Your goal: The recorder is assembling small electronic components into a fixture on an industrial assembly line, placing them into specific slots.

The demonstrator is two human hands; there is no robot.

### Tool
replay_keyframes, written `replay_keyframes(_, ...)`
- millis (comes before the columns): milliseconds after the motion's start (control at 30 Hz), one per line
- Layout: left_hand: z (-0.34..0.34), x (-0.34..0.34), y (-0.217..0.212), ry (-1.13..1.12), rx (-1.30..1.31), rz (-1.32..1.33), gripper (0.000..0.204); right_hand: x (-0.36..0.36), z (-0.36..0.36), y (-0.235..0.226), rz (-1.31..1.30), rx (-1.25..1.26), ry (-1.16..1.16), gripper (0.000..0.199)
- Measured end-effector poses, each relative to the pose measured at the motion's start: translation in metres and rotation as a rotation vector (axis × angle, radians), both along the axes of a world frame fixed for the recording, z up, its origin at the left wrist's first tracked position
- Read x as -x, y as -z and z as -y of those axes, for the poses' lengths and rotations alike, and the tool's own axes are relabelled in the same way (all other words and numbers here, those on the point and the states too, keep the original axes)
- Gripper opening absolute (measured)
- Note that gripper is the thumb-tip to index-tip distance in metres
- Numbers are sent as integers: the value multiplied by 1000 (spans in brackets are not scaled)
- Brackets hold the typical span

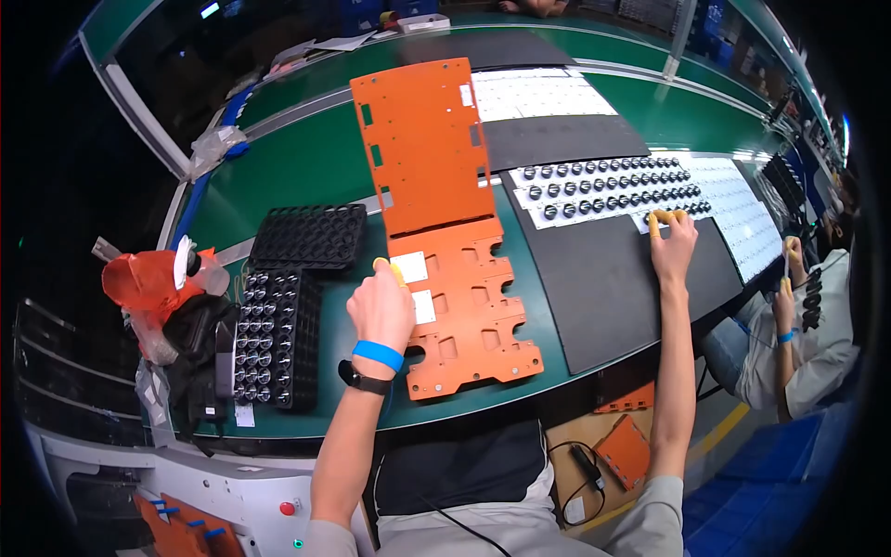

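Note:
In front of me an orange hinged fixture point(473, 348) lies on the green bench with its lid point(419, 148) standing up. Two small white square boards sit on its left side, an upper one point(413, 266) and a lower one point(423, 306). My left hand point(382, 308), with a yellow finger cot, has its fingers closed at the left edge of the upper board. Stretched out to the right, my right hand point(674, 243) pinches at the front row of black round lens parts on a white panel point(564, 221). Its fingertips hide what they hold.
Left of the fixture stand a black tray of shiny round lenses point(264, 339) and another black tray point(311, 237). Dark mats point(603, 297) lie under and before the panels. An orange bag point(148, 283) rests at far left. A co-worker point(803, 325) sits at right.

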State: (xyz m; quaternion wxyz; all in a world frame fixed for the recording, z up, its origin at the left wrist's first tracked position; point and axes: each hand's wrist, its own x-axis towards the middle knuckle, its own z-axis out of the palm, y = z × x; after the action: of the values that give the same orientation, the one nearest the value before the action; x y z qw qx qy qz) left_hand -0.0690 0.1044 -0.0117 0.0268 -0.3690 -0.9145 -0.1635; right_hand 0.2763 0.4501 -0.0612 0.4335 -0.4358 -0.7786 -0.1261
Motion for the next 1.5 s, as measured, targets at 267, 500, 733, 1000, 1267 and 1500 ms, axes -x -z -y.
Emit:
replay_keyframes(267, 4, 7, 1, 12, -59, 24, 16, 6, 1, -1, -91, -53, -2, 16)
replay_keyframes(500, 4, 10, 1, 5, -228, 53, 20, 5, 2, -8, -141, -99, 12, 14)
replay_keyframes(733, -7, -18, -11, 414, -759, 807, 23, 23, 62, -21, -126, -136, -230, 16)
replay_keyframes(1000, -46, -81, -29, 607, -476, 2130, 26, 70, 217, -72, -518, 513, -742, 24)
replay_keyframes(1267, -122, -124, 5, 629, -224, 1857, 15, 64, 178, -53, -458, 709, -453, 18)
replay_keyframes(1500, -143, -127, 28, 464, -172, 1467, 32, 52, 117, -45, -316, 530, -168, 24)
